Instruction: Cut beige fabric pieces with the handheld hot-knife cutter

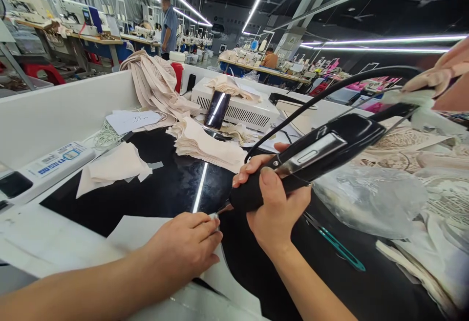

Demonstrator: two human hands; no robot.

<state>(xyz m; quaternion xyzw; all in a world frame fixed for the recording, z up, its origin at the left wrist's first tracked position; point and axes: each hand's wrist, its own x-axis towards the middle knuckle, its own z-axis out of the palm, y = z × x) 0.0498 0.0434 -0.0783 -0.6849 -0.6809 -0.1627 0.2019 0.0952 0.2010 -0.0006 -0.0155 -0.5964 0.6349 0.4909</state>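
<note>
A black corded hand tool (322, 147) with a silver lever is in my right hand (274, 203), the fingers wrapped round its dark front end. Its narrow coppery tip points down towards my left hand (186, 243). That hand rests over a white sheet (139, 228), its fingers curled and pressed together by the tip. Something small and pale shows at the fingertips, too little to name. Right of my right hand, tweezers with teal handles (340, 247) lie on the black work surface (168, 189).
Beige cut pieces (205, 140) lie stacked ahead, with a phone (218, 110) leaning behind. A folded beige piece (113, 167) and a white boxed device (47, 169) lie left. Clear plastic bags (370, 199) and lace pieces sit right. The tool's cable (330, 86) arches up right.
</note>
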